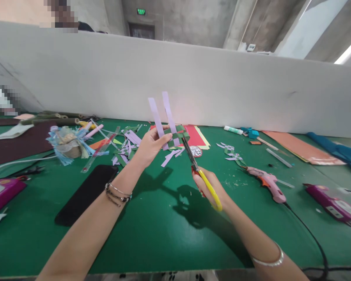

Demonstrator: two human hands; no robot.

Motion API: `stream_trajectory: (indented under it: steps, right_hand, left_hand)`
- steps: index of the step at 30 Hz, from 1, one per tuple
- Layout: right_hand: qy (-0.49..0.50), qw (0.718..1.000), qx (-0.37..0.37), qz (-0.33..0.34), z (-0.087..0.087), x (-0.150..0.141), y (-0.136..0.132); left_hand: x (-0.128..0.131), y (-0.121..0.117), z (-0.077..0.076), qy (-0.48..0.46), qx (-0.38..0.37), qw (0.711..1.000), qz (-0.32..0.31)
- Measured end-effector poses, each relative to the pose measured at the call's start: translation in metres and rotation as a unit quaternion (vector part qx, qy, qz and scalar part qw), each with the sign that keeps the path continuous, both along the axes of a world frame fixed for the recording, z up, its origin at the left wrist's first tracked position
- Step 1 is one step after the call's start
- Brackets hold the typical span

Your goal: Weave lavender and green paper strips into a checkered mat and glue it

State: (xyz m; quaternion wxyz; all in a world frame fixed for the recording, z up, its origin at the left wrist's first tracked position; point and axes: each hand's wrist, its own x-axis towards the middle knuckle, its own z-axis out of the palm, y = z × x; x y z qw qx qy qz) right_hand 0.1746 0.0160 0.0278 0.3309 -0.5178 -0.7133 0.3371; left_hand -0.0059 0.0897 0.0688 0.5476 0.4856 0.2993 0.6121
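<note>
My left hand [152,146] pinches a piece of woven paper strips [179,136], purple and green, above the middle of the table. Two long purple strips stick up from it, and a green strip curls at its right side. My right hand [209,181] grips a pair of scissors [190,152] with yellow and red handles. The blades point up and to the left, with their tips at the green strip; whether they touch it I cannot tell. Loose purple and green paper scraps [125,146] lie on the table left of and below my left hand.
The green table [152,242] meets a white partition [175,86]. A black phone [86,195] and a frayed bundle [68,144] lie left. At right are a pink glue gun [267,181] with its cord, a purple device [333,203], a glue stick [233,130] and orange sheets [304,146].
</note>
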Motion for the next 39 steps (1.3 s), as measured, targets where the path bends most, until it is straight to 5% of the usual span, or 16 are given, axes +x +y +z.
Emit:
stream_trajectory:
  steps: [22,33,39]
  right_hand:
    - [-0.029,0.997,0.058,-0.033,-0.004,0.002,0.002]
    - [-0.062,0.995,0.061,-0.040,0.006,0.008,0.003]
    - [-0.099,0.992,0.065,-0.036,0.009,0.015,0.005]
  left_hand:
    - [0.007,-0.004,-0.003,0.025,0.041,0.998,0.040]
    - [0.005,-0.011,0.002,0.130,0.044,0.988,-0.071]
    - [0.007,-0.013,0.004,0.185,0.032,0.982,-0.013]
